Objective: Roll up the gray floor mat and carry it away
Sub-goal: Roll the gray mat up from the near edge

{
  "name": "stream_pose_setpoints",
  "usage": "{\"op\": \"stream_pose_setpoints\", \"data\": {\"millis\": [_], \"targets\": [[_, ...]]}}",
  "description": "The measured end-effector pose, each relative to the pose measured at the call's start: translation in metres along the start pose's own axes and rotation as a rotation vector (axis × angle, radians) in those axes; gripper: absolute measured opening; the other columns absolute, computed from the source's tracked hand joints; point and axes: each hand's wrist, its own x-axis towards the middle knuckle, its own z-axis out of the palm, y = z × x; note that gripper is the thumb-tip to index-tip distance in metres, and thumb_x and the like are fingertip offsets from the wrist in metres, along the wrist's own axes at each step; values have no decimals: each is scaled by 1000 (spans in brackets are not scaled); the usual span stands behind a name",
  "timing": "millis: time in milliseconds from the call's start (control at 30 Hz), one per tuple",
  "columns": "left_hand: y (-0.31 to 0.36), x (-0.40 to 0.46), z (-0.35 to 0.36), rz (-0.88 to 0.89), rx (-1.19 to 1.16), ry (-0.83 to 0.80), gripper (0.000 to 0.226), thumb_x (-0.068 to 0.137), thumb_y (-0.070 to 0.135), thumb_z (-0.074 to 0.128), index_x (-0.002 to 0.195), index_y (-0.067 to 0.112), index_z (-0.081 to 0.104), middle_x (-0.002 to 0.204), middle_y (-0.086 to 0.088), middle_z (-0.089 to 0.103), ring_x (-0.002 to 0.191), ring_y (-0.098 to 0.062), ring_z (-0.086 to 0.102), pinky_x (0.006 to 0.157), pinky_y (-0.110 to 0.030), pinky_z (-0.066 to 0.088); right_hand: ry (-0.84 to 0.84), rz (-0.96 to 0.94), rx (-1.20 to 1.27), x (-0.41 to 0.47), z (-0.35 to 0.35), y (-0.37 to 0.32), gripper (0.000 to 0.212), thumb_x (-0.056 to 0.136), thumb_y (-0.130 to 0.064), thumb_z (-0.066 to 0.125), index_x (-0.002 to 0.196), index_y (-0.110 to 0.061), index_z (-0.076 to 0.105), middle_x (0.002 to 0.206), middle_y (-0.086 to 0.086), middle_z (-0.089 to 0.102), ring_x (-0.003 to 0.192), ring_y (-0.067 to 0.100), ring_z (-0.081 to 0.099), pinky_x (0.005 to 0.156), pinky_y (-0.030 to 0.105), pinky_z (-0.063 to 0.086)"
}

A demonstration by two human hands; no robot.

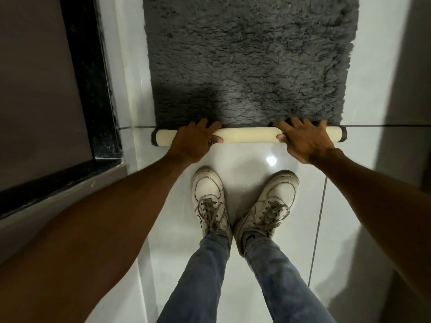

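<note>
A shaggy gray floor mat [249, 59] lies flat on the glossy white tiles and runs away from me up the frame. Its near edge is turned over into a thin roll [248, 134] that shows the cream backing. My left hand [193, 142] grips the roll left of its middle, fingers over the top and thumb underneath. My right hand [305, 141] grips it right of the middle in the same way. The dark ends of the roll stick out beyond both hands.
My two white sneakers [242, 206] stand on the tiles just behind the roll. A black stone threshold [93, 85] and a dark panel [35, 89] border the floor on the left. A shadowed wall [417, 78] closes in on the right.
</note>
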Motion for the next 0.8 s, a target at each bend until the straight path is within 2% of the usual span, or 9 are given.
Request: {"op": "stream_pose_setpoints", "data": {"millis": [100, 167, 267, 367, 433, 500, 600, 700, 800], "targets": [[-10, 15, -3, 6, -54, -74, 46, 104, 46, 49, 143, 24, 47, 123, -20, 59, 101, -42, 63, 83, -48, 54, -40, -6, 51, 15, -4, 6, 44, 107, -42, 33, 150, -34, 38, 134, 13, 52, 123, 38, 54, 106, 65, 34], [-14, 20, -2, -12, -35, -57, 44, 102, 47, 48, 140, 25, 50, 124, -20, 57, 107, -41, 59, 93, -49, 46, 0, 13, 89, 22, 0, 10, 44, 106, -45, 36, 150, -34, 39, 134, 18, 48, 123, 41, 52, 108, 67, 33], [-3, 18, 9, -225, 103, 269, 40, 94, 55, 51, 124, 31, 60, 112, -13, 61, 102, -36, 57, 91, -47, 42, 250, 162, 90, 20, 8, 5, 46, 104, -50, 42, 142, -25, 48, 132, 24, 49, 121, 47, 49, 105, 68, 34], [26, 13, 27, -318, 125, 479, 20, 93, 28, 67, 113, 29, 66, 97, -5, 65, 89, -31, 59, 81, -44, 45, 510, 254, 108, 9, 19, -18, 31, 103, -36, 51, 128, -19, 59, 128, 19, 59, 121, 44, 53, 105, 63, 34], [42, 7, 35, -331, 99, 511, 30, 86, 10, 70, 111, 25, 67, 94, -3, 66, 87, -31, 60, 83, -45, 47, 602, 169, 100, 1, 33, -33, 25, 102, -28, 53, 124, -19, 61, 128, 12, 65, 120, 40, 56, 105, 60, 36], [56, -2, 42, -332, 15, 488, 30, 91, 13, 65, 120, 20, 65, 106, -5, 67, 100, -33, 59, 98, -54, 46, 587, 148, 122, -3, 49, -41, 39, 108, -37, 44, 138, -18, 59, 144, 10, 60, 136, 38, 50, 113, 61, 30], [68, -9, 54, -292, -91, 434, 50, 103, 37, 51, 149, 16, 49, 145, -13, 54, 138, -42, 44, 119, -66, 24, 413, 135, 86, 2, 57, -38, 71, 106, -59, 29, 163, -17, 28, 171, 11, 24, 158, 39, 17, 123, 66, 6], [65, -2, 55, -290, -70, 319, 71, 102, 60, 40, 162, 24, 24, 168, -13, 22, 154, -45, 14, 122, -69, 12, 323, 79, 77, 18, 46, -28, 86, 98, -74, 23, 166, -22, 13, 174, 11, 9, 159, 41, 4, 123, 70, 2], [56, 18, 47, -295, -49, 338, 76, 99, 70, 36, 162, 29, 22, 170, -12, 17, 155, -46, 10, 121, -71, 10, 315, 68, 50, 38, 33, -20, 84, 97, -77, 23, 165, -30, 12, 174, 13, 7, 158, 43, 6, 121, 72, 3]]}}
